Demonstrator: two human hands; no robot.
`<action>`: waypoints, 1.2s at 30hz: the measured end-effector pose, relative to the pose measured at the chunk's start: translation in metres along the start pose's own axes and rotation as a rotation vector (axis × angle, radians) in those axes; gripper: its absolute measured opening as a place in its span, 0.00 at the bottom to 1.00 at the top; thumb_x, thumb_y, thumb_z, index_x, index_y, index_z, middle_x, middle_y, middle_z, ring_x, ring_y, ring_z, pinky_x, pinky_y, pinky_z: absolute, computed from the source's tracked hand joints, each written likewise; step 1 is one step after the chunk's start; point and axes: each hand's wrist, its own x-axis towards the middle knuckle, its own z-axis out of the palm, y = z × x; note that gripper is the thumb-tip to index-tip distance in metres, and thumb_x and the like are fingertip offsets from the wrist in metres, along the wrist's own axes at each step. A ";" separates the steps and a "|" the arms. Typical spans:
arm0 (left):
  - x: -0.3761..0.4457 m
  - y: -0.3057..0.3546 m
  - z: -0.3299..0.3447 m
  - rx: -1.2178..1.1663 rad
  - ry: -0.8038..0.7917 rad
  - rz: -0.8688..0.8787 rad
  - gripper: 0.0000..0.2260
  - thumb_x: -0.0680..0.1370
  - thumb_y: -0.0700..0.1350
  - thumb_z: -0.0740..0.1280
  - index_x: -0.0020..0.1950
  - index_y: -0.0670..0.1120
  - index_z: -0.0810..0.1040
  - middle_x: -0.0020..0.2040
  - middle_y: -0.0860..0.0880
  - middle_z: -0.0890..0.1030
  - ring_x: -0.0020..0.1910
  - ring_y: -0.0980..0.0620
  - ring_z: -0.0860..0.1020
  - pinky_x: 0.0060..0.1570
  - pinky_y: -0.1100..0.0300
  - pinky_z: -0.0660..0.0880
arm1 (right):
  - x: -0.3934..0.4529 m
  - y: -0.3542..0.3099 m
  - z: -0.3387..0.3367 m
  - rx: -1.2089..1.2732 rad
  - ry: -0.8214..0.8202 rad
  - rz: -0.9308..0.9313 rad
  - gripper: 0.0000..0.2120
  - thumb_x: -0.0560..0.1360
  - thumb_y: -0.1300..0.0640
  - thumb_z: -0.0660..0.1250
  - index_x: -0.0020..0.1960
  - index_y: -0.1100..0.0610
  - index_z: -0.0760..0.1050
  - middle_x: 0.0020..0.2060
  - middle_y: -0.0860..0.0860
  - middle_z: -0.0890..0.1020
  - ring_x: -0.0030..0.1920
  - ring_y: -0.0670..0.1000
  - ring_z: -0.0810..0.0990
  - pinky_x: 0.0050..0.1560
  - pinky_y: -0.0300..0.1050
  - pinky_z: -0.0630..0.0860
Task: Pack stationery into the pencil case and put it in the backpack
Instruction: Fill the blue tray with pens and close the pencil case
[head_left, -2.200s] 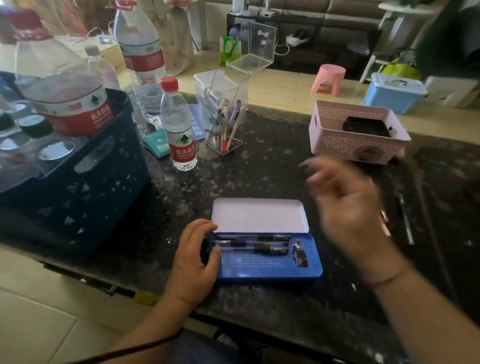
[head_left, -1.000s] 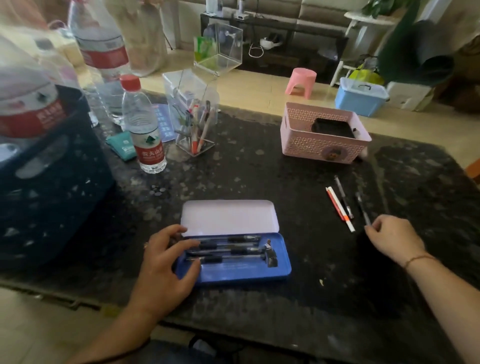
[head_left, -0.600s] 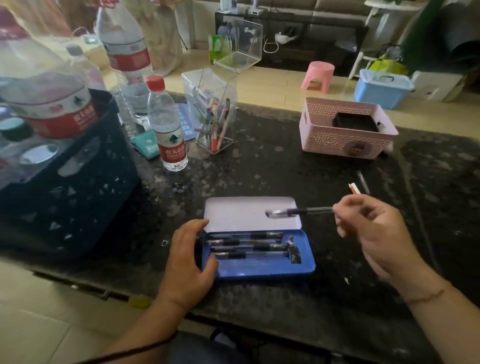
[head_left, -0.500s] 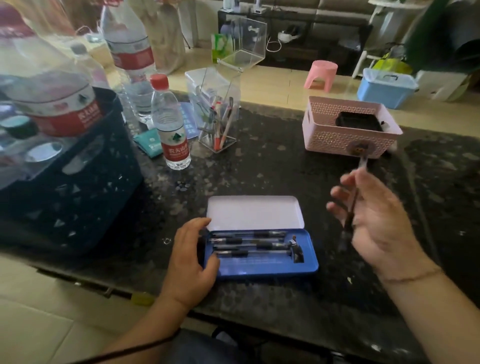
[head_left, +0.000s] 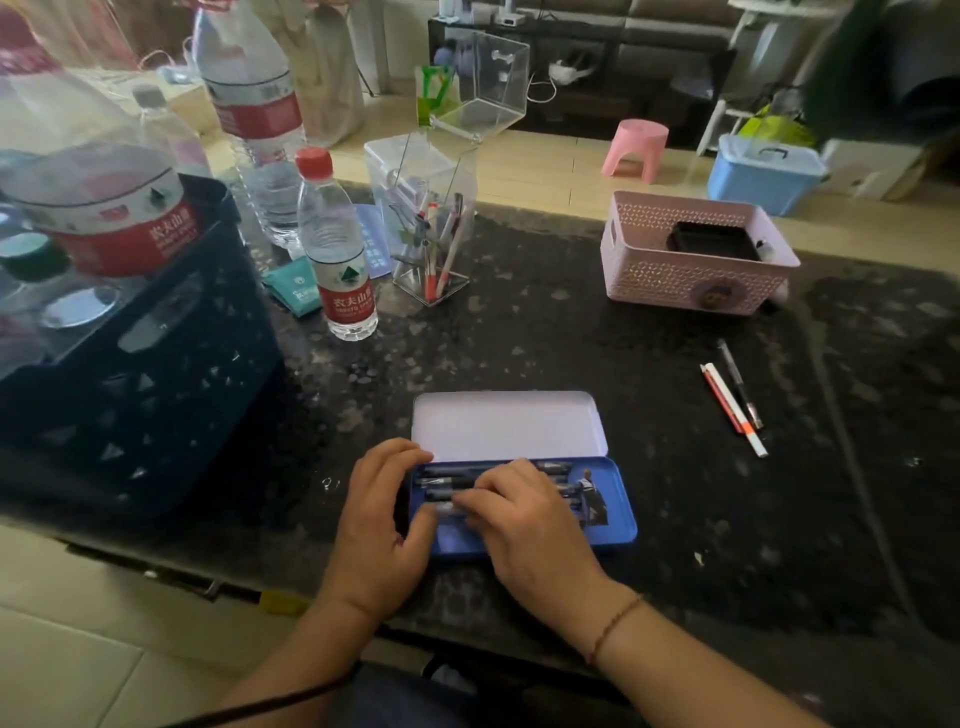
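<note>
Right hand (head_left: 524, 519) fingers pressed on pens (head_left: 550, 470) inside pencil case (head_left: 618, 519); left hand (head_left: 382, 525) fingers grip case end.

daylight comes in from the far side of the room, bright on the pale floor (head_left: 545, 166) and soft on the dark stone table (head_left: 519, 332), which takes a dull sheen near the pink basket (head_left: 691, 280). the big water bottles (head_left: 98, 208) on the left are washed out and hazy. edges bend with the wide lens. the near hands are soft-edged, and the far corners go dim and smeary.
</note>
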 end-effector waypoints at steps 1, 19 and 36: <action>0.000 0.001 0.000 0.017 -0.011 0.009 0.18 0.72 0.48 0.63 0.60 0.44 0.76 0.62 0.50 0.72 0.63 0.52 0.72 0.65 0.66 0.65 | 0.000 0.000 -0.001 -0.002 0.002 -0.008 0.08 0.74 0.56 0.68 0.52 0.55 0.80 0.45 0.50 0.79 0.47 0.50 0.74 0.47 0.46 0.75; 0.000 -0.003 0.003 0.053 -0.030 0.053 0.14 0.72 0.54 0.65 0.51 0.48 0.81 0.61 0.51 0.72 0.59 0.52 0.72 0.62 0.67 0.66 | -0.021 0.060 -0.069 -0.300 0.067 0.263 0.13 0.73 0.41 0.64 0.50 0.48 0.78 0.32 0.44 0.78 0.36 0.48 0.73 0.37 0.47 0.72; -0.001 -0.002 0.002 0.012 -0.006 0.026 0.17 0.74 0.49 0.63 0.61 0.44 0.76 0.63 0.49 0.73 0.65 0.55 0.70 0.67 0.61 0.66 | -0.007 0.221 -0.151 0.007 0.395 1.232 0.20 0.64 0.45 0.73 0.49 0.57 0.83 0.43 0.54 0.83 0.48 0.57 0.82 0.51 0.50 0.77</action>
